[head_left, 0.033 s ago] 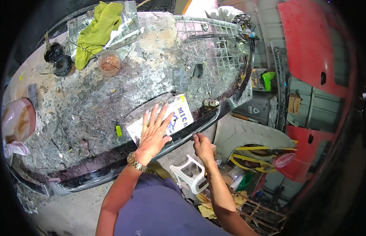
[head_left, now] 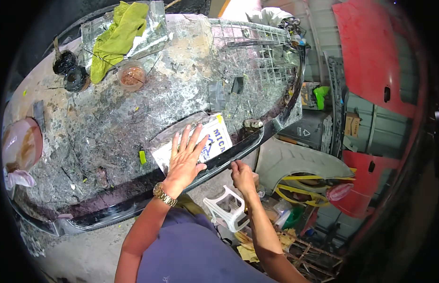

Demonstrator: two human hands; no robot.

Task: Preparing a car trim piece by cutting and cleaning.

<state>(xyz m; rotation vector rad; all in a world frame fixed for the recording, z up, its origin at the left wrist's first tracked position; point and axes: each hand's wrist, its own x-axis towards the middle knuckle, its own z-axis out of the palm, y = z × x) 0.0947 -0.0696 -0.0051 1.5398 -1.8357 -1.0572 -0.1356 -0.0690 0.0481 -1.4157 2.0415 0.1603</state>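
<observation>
Right hand (head_left: 243, 177): mine, fingers curled, thumb laid toward the forefinger, tips just beside the outer edge of a long, glossy black, curved strip (head_left: 106, 215); whether I pinch its edge or something thin, I cannot tell. Forearm rising from the lower edge, leaning left toward the wrist. Left hand (head_left: 184, 160): mine, palm down, fingers spread and pointing away from me, laid on a white rectangular sheet with blue printing and a yellow corner (head_left: 212, 141); on that wrist, a gold-coloured metal link watch (head_left: 165, 195). Black strip: lying along the near rim of the worktable, long axis slanting from lower left to upper right, its right end curving away from me. Worktable (head_left: 125, 122): broad, grey, scratched and stained; upon it, a small bright yellow piece (head_left: 142, 157), a clear round cup of orange-brown matter (head_left: 132, 75), two dark-coated pots touching or nearly so (head_left: 76, 79), a crumpled yellow-green cloth (head_left: 119, 40), and a pinkish rounded vessel (head_left: 28, 137) at far left. Beyond: a white plastic stool (head_left: 226, 207) on the floor, a pale grey curved panel (head_left: 299, 160), and large red panels (head_left: 370, 52) at right.
</observation>
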